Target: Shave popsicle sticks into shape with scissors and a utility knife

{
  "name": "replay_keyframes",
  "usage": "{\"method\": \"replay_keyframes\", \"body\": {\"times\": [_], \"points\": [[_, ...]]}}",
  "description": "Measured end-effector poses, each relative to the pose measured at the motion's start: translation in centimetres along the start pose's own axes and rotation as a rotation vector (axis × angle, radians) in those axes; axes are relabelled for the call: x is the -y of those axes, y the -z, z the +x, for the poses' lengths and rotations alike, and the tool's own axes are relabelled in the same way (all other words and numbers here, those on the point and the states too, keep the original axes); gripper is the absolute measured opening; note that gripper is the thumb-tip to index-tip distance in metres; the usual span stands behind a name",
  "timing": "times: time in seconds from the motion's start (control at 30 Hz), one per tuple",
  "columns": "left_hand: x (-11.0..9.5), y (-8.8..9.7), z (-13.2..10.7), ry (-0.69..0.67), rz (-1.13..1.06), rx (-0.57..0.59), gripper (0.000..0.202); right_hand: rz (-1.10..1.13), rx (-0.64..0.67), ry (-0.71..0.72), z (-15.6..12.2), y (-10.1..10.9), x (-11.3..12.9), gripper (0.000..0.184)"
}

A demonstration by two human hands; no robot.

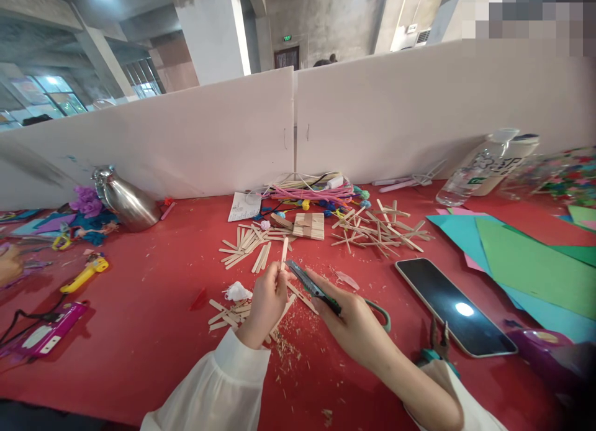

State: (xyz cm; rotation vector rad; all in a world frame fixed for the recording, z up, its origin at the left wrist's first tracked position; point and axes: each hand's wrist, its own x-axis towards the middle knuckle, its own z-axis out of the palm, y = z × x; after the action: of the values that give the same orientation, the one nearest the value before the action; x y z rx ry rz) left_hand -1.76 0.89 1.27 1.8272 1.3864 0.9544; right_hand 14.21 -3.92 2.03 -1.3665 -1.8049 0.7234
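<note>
My left hand (270, 297) pinches a wooden craft stick (284, 252) that points up and away from me. In my right hand (350, 324) is a box cutter (315, 287), its blade end close to the stick just above my left fingers. Whether the blade touches the wood I cannot tell. Wood shavings (291, 350) are scattered over the red table below my hands. Loose craft sticks (226, 313) lie beside my left wrist, and more sticks (246, 244) are spread out farther back. A bundle of craft sticks (308, 226) sits behind them.
Crossed sticks (377, 229) lie at the back right. A phone (454, 307), pliers (439, 341) and coloured paper (516, 263) are on the right, near a water bottle (477, 167). A steel jug (128, 198), yellow glue gun (84, 274) and purple power strip (52, 331) stand left. White panels (186, 145) border the back.
</note>
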Motion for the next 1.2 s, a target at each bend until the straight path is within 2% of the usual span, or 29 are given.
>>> {"method": "replay_keyframes", "body": {"times": [0.4, 0.67, 0.9, 1.2], "points": [[0.30, -0.11, 0.00, -0.002, 0.002, 0.003, 0.030, 0.000, 0.022, -0.011, 0.02, -0.04, 0.12, 0.046], [-0.26, -0.02, -0.05, 0.011, -0.010, 0.010, 0.029, 0.004, 0.025, -0.026, -0.07, -0.07, 0.07, 0.047], [0.31, -0.18, 0.01, 0.006, -0.021, 0.021, 0.028, -0.002, 0.033, -0.038, -0.09, -0.12, -0.15, 0.048], [0.52, -0.25, 0.13, -0.015, 0.105, 0.002, 0.028, -0.062, 0.023, -0.008, 0.11, 0.06, 0.30, 0.047]]}}
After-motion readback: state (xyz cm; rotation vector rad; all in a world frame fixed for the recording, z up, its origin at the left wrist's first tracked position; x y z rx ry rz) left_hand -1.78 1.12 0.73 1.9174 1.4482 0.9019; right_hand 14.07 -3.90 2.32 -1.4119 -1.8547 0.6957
